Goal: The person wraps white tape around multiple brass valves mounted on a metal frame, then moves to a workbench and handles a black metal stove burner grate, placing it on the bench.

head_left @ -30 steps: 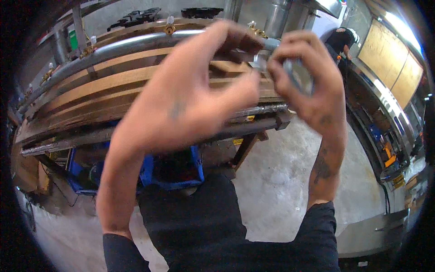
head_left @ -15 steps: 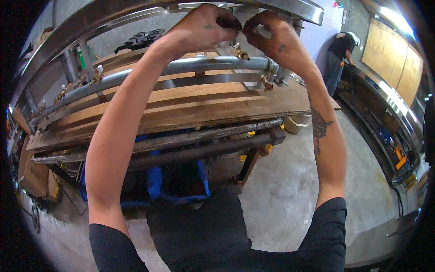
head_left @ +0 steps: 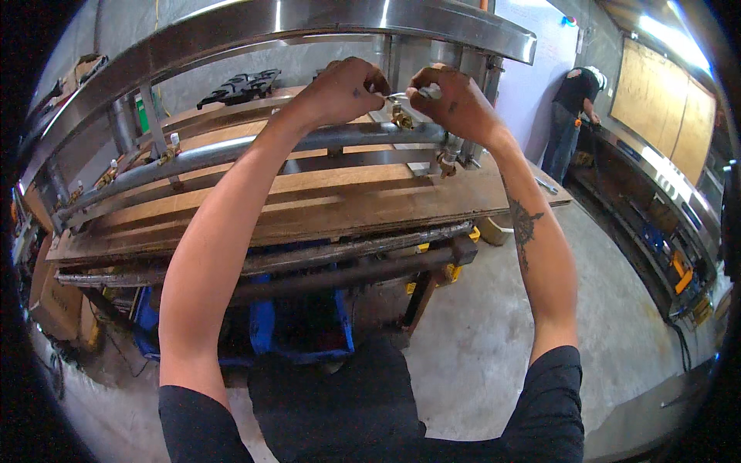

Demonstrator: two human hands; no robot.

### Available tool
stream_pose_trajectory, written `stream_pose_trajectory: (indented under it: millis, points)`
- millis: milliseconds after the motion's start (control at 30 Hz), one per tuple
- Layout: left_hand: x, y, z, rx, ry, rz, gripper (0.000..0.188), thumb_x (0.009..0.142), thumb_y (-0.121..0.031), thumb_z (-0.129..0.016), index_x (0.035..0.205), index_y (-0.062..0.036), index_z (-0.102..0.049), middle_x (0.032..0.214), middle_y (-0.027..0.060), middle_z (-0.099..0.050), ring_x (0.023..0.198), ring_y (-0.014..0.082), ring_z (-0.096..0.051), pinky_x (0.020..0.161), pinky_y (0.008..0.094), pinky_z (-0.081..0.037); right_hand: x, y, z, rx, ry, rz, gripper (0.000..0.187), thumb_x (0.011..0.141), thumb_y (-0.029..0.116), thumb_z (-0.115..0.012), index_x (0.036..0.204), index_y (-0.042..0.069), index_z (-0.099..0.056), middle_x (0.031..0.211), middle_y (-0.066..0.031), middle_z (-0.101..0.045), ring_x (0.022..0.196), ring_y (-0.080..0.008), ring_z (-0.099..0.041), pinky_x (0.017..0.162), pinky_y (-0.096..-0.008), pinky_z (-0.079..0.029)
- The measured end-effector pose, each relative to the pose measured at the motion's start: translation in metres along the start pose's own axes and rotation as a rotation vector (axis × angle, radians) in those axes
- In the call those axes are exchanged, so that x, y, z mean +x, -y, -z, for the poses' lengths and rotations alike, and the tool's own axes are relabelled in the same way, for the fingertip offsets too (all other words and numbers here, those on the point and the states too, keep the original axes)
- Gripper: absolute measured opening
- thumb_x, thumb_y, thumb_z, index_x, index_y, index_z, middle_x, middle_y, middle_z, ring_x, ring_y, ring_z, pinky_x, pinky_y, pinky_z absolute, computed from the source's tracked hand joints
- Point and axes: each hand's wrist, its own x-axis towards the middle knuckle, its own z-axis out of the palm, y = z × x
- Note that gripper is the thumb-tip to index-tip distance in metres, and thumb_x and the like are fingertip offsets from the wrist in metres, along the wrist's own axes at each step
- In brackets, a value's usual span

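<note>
My left hand (head_left: 345,92) and my right hand (head_left: 457,102) are raised close together under a steel frame rail, fingers curled into pinches. A slim pale bit shows between the fingertips, too small to name. Just below it a brass valve (head_left: 401,116) stands on a long grey metal pipe (head_left: 347,137). Whether either hand touches the valve is unclear. Something whitish shows inside the curl of my right hand; I cannot tell whether it is held or lies behind. A brass fitting (head_left: 446,163) hangs at the pipe's right end. More small valves (head_left: 168,157) line the pipe leftward.
The curved steel rail (head_left: 324,25) runs overhead. Wooden boards (head_left: 340,193) lie on the workbench under the pipe. Black cast grates (head_left: 239,87) rest behind. Blue bins (head_left: 262,320) sit beneath the bench. A co-worker (head_left: 573,116) bends over another steel unit (head_left: 656,166) at right.
The view has tilted upward, so rail, pipe and hands sit lower in the picture. A small gap now parts my fingertips, which were almost touching.
</note>
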Motion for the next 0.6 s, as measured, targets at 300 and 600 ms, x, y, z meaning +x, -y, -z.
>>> stream_pose_trajectory:
  millis: [300,600]
  points:
    - [-0.003,-0.002,0.004,-0.163,-0.007,0.056,0.033,0.09,-0.018,-0.073,0.116,0.0001,-0.072,0.104,0.0144,-0.075,0.096,0.0222,-0.071,0.087,0.0362,-0.056,-0.003,-0.001,0.004,0.035,-0.036,-0.08,0.031,0.091,0.03,-0.072,0.105,0.002,-0.073,0.107,-0.0245,-0.071,0.099,-0.0439,-0.07,0.089,-0.0496,-0.056]
    - [-0.005,-0.02,0.006,-0.382,0.086,0.211,0.032,0.089,-0.012,-0.075,0.116,0.0047,-0.071,0.106,0.0145,-0.074,0.093,0.0178,-0.069,0.081,0.0309,-0.056,-0.003,-0.004,0.006,0.002,-0.02,-0.166,0.03,0.092,0.029,-0.072,0.107,0.004,-0.072,0.109,-0.0226,-0.071,0.101,-0.0391,-0.07,0.088,-0.0472,-0.055]
